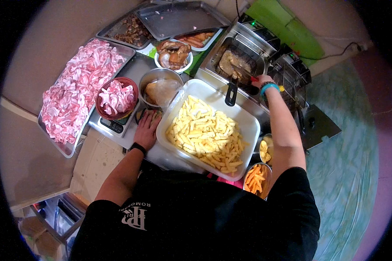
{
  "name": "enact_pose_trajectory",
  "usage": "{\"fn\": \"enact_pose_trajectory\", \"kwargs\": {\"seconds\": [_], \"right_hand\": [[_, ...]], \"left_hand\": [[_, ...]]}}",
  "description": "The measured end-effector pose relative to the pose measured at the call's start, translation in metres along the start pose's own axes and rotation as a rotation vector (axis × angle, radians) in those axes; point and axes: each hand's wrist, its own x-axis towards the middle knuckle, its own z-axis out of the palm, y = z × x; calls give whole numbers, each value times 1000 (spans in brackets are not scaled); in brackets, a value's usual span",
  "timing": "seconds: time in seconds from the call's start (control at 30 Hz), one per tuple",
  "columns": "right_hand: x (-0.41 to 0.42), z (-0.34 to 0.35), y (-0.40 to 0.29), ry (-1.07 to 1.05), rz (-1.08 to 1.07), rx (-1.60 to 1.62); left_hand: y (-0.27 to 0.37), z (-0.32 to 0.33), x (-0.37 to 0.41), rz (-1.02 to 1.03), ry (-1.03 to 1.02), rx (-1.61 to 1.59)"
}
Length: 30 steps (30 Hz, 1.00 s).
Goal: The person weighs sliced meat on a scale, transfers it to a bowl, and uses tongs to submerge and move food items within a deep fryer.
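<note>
My right hand (263, 83) is closed on the red handle of a metal utensil (243, 71), probably tongs, whose far end reaches into a fryer basket (230, 63). Brown food fries there in bubbling oil. The basket's black handle (231, 94) points back over the fryer's edge. My left hand (147, 129) lies palm down, fingers spread, on a round patterned item (148, 115) between the kitchen scale (112, 126) and a white plastic tub (161, 138). Pale cut fries (207, 130) fill much of that tub, directly before me.
Raw sliced meat (81, 88) covers a long tray at left; more fills a brown bowl (99, 106) on the scale. Behind stand a steel pot (143, 78), cooked meat (174, 55) in a white bowl and metal trays (179, 19). A second fryer (289, 78) adjoins; orange fries (254, 179) sit near my right elbow.
</note>
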Motion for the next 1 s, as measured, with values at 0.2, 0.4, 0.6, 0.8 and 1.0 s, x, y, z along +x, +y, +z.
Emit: {"fn": "enact_pose_trajectory", "kwargs": {"seconds": [0.2,0.4,0.6,0.8,1.0], "right_hand": [[-51,-54,44,68,-57,89],[-97,-130,37,23,-15,-123],[-91,-146,33,-72,-86,-420],[-47,-86,19,-64,-41,-554],[-49,-88,17,108,7,-445]], "left_hand": [[0,5,1,14,1,-11],[4,-2,1,-16,-41,-22],[4,-1,2,-12,-38,-10],[5,3,3,-23,-55,-1],[4,1,2,-13,-30,1]]}}
